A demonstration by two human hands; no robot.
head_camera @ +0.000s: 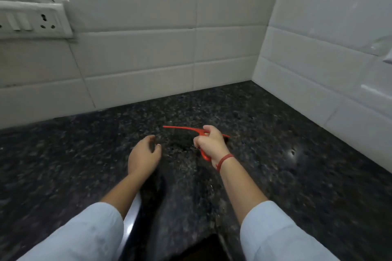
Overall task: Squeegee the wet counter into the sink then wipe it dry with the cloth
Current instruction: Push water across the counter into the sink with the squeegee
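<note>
Two pale blue sleeves fill the bottom corners, the left sleeve (84, 235) and the right sleeve (275, 233), each pushed back from a bare forearm that reaches toward the squeegee (182, 127). Between them, well short of the squeegee, a dark patch and a pale glossy strip lie low on the counter (297, 186); blur hides what they are. Speckled black stone spreads on every side of the squeegee. Just left of it, the left hand (144, 154) hangs palm down, its fingers loosely curled and holding nothing, thumb and forefinger apart; whether it touches the stone cannot be told. A red band (224, 160) circles the right wrist just behind the squeegee's handle. Above the band, the right hand (210, 142) is closed round that red handle, whose tail sticks out below the palm. From this fist the thin red blade runs out left and a little right, over a dark shadow; whether its edge meets the counter cannot be told. Right of the squeegee a bright glint sits on the stone. Beyond the squeegee rises the white tiled wall (137, 53), with a white socket plate (34, 19) far to the left and a second tiled wall (328, 48) making a corner to the right.
</note>
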